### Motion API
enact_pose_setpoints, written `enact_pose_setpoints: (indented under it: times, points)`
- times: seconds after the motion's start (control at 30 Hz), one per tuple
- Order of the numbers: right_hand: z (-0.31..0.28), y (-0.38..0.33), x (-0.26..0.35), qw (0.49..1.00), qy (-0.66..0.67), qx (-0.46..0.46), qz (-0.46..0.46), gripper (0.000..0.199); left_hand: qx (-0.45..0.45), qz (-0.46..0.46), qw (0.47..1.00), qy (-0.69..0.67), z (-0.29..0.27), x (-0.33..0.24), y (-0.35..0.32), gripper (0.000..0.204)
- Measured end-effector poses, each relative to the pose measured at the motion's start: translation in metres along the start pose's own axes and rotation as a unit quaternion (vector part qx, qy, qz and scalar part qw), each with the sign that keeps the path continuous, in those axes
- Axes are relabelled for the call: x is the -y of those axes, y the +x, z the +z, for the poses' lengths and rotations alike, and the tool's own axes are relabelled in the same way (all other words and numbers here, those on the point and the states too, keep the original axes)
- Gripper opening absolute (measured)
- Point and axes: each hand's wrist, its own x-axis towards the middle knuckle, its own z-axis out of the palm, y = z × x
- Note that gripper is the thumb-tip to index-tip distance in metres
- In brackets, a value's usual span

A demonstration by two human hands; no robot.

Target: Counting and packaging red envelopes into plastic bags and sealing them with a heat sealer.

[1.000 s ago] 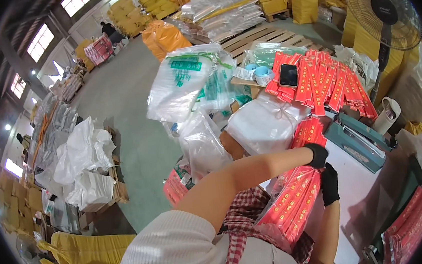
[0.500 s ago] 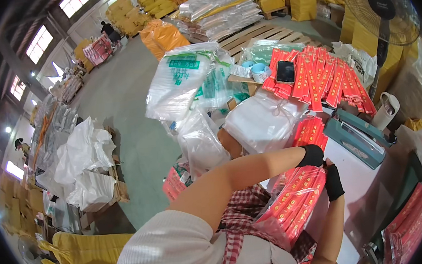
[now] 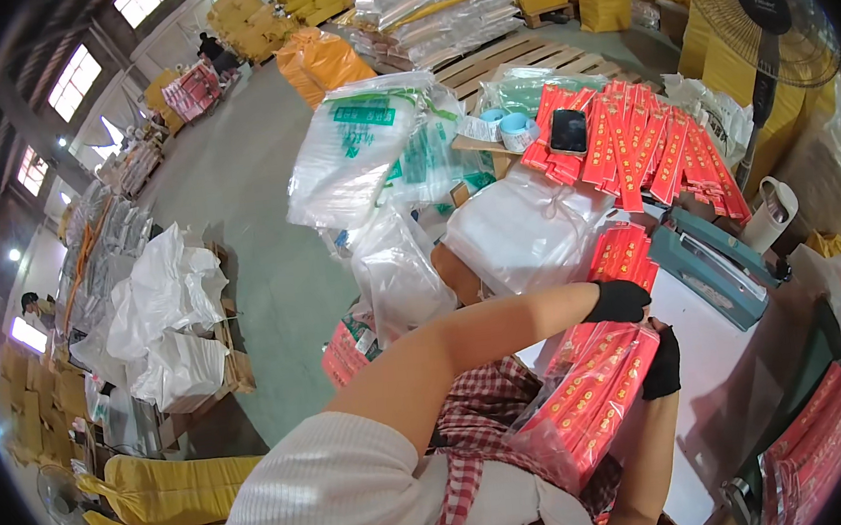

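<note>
A clear plastic bag of long red printed packets (image 3: 582,410) lies slanting in front of my body, close to the checked apron (image 3: 488,407). My left hand (image 3: 621,302), in a black fingerless glove, reaches across to the bag's far end, with its fingers curled on it. At the same end my right hand (image 3: 661,363), gloved alike, grips the right edge. The fingertips of both hands are close together and partly hidden. Just beyond the left hand, more red packets (image 3: 621,250) lie stacked on the white table (image 3: 706,378).
A teal bag sealer (image 3: 711,272) stands to the right, near a white jug (image 3: 770,217). Farther back are a phone (image 3: 568,132) on fanned red packets (image 3: 636,149), tape rolls (image 3: 517,132) and clear bags (image 3: 528,233). A fan (image 3: 763,4) rises at the far right.
Both hands have shifted very slightly, the left one up and to the right. The bag's far end has moved a little to the right with them.
</note>
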Motion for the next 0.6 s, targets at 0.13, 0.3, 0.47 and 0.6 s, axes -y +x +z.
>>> enact_pose_setpoints:
  times: [0.13,0.3,0.47,0.6]
  points:
    - [-0.009,-0.01,0.01,0.998,-0.048,-0.038,-0.015,0.039,0.04,-0.168,0.968,0.184,-0.008,-0.077,0.003,0.054]
    - [0.04,-0.02,0.025,0.993,-0.11,0.036,0.03,0.033,0.075,-0.214,0.961,0.16,-0.02,-0.075,0.004,0.065]
    - [0.034,-0.013,0.04,0.95,-0.292,-0.036,0.105,0.021,0.102,-0.182,0.966,0.151,-0.011,-0.042,0.016,0.066]
    - [0.025,-0.012,0.041,0.975,-0.221,0.012,-0.007,0.022,0.056,-0.185,0.979,0.073,-0.004,-0.04,0.017,0.059]
